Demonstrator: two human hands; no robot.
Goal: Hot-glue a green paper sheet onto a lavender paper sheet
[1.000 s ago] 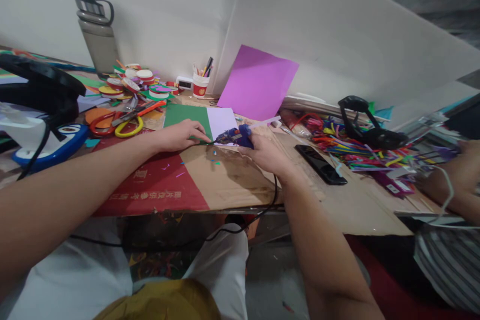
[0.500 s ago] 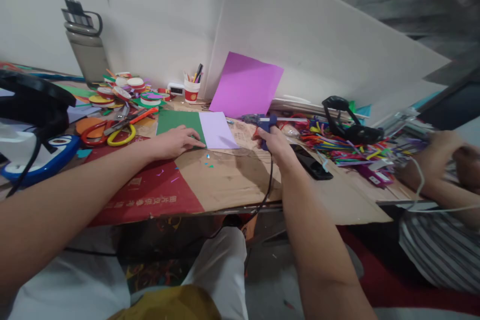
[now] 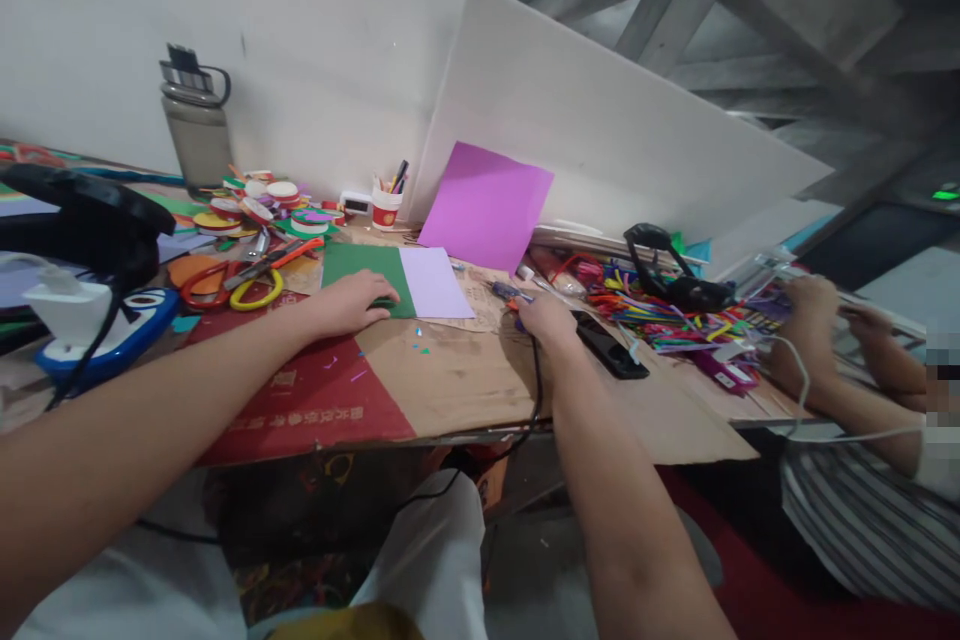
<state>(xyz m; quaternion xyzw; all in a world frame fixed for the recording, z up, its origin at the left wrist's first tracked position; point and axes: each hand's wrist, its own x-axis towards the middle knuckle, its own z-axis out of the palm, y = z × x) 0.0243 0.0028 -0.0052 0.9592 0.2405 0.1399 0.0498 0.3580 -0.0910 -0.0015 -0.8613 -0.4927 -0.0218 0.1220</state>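
Note:
My left hand rests on the green paper, close to its front edge. Its fingers lie loosely on the sheet and grip nothing. Beside the green, a pale lilac paper continues to the right. My right hand is closed around a blue hot glue gun, low over the cardboard just right of the lilac paper. The gun's nozzle points left; much of its body is hidden by the hand. A black cord hangs from it over the table edge.
Scissors and paper drums lie left. A purple sheet leans on the board behind. Right are a phone, colourful pipe cleaners and another person's arms. A bottle stands back left.
The view has tipped upward. My right hand has turned and lowered the glue gun, hiding more of it. My left fingers have drawn back slightly from the seam between the green and lilac.

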